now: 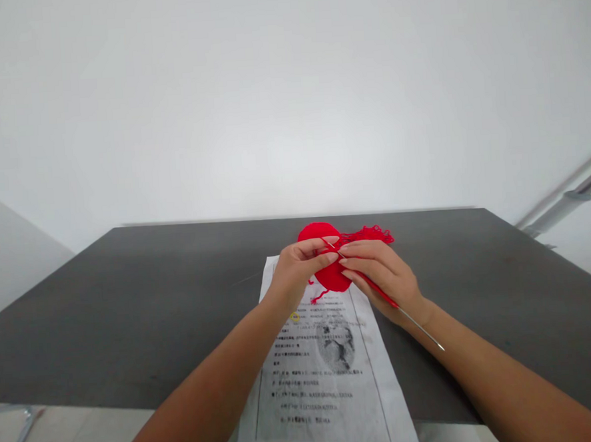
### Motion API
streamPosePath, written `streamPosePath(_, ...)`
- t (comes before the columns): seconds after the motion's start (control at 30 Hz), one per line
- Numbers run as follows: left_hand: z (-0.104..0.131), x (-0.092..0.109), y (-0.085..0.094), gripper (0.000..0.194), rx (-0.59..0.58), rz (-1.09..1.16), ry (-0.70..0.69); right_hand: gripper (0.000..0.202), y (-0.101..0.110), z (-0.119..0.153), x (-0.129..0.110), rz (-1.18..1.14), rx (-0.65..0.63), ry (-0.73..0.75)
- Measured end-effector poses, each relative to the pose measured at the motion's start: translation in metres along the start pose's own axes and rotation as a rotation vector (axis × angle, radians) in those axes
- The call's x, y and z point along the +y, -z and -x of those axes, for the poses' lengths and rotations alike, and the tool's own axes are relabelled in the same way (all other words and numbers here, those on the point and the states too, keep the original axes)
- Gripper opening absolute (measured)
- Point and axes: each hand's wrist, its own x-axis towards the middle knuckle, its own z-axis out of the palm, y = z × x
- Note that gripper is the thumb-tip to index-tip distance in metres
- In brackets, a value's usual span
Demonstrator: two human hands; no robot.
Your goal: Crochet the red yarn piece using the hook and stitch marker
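My left hand (298, 267) pinches a red crocheted piece (336, 280) between thumb and fingers. A slim metal crochet hook (421, 329) with a red grip is in my right hand (381, 272), its fingers closed around it. One end of the hook meets the red work between both hands, and the other end points down to the right over my wrist. A loose red yarn tail (319, 297) hangs below the piece. Behind my right fingers lies a tangle of red yarn (374, 233). The fingers partly cover the stitches.
Under my hands a printed sheet (331, 392) with text and a dark picture lies on the dark grey table (155, 309), overhanging its near edge. A small yellow ring (295, 316) shows on the paper. A white wall (288, 101) stands behind; a grey pole (565, 211) is at right.
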Motion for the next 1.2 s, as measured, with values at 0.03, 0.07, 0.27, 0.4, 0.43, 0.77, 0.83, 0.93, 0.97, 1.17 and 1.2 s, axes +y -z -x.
streamPosePath(0.03, 0.000, 0.000, -0.001, 0.030, -0.012, 0.030, 0.021, 0.020, 0.000, 0.000, 0.000, 0.009, -0.001, 0.014)
streamPosePath(0.07, 0.001, 0.000, -0.001, 0.031, -0.021, 0.054, 0.039, 0.021, 0.000, 0.000, 0.000, 0.016, -0.002, 0.023)
streamPosePath(0.27, 0.000, 0.002, -0.001, 0.036, -0.030, 0.055, 0.033, 0.020, 0.001, 0.000, 0.003, -0.056, 0.000, -0.008)
streamPosePath(0.4, -0.002, 0.004, 0.003, 0.033, 0.000, -0.046, -0.028, 0.018, 0.004, 0.000, 0.005, -0.095, 0.010, -0.047)
streamPosePath(0.43, -0.003, 0.005, 0.005, 0.032, 0.011, -0.073, -0.044, 0.017, 0.004, 0.000, 0.005, -0.099, 0.018, -0.073)
streamPosePath(0.77, -0.001, 0.009, 0.009, 0.014, 0.136, -0.383, -0.291, 0.011, 0.003, -0.001, -0.005, -0.344, -0.031, -0.483)
streamPosePath(0.83, 0.001, 0.009, 0.008, 0.012, 0.145, -0.420, -0.331, 0.011, 0.003, -0.003, -0.007, -0.424, -0.028, -0.511)
streamPosePath(0.93, 0.003, 0.009, 0.006, 0.009, 0.152, -0.466, -0.360, 0.013, 0.005, -0.004, -0.007, -0.493, -0.041, -0.546)
streamPosePath(0.97, 0.003, 0.009, 0.006, 0.009, 0.154, -0.479, -0.364, 0.013, 0.006, -0.004, -0.006, -0.490, -0.049, -0.552)
streamPosePath(1.17, 0.002, 0.010, 0.007, 0.013, 0.161, -0.518, -0.365, 0.018, 0.012, -0.009, -0.002, -0.429, -0.153, -0.403)
streamPosePath(1.2, 0.002, 0.011, 0.008, 0.014, 0.160, -0.517, -0.360, 0.019, 0.013, -0.011, -0.002, -0.423, -0.173, -0.371)
